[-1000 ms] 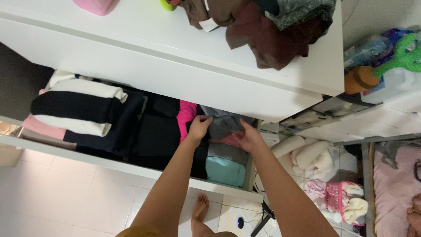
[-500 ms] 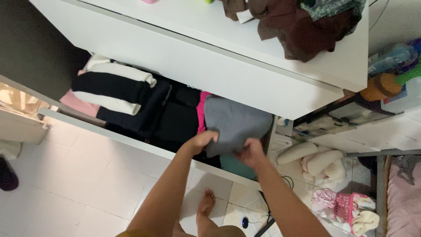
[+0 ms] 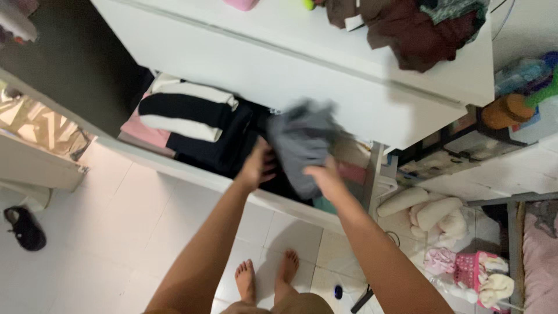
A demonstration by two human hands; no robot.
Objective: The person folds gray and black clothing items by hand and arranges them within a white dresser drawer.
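both hands, left hand (image 3: 257,167) and right hand (image 3: 326,179), gripped a blurred grey garment (image 3: 302,142) above the open drawer (image 3: 174,166), beside a black-and-white folded top (image 3: 186,113); brown clothes (image 3: 407,32) lay on the dresser top (image 3: 279,29).

A white chest of drawers (image 3: 325,64) fills the top of the frame, its surface strewn with dark clothes (image 3: 407,29). Pale floor tiles (image 3: 110,232) spread across the lower left, where a black shoe (image 3: 24,228) lies near the edge. At lower right sit white cushions (image 3: 430,212) (stacked loosely) and a pink basket (image 3: 468,270).
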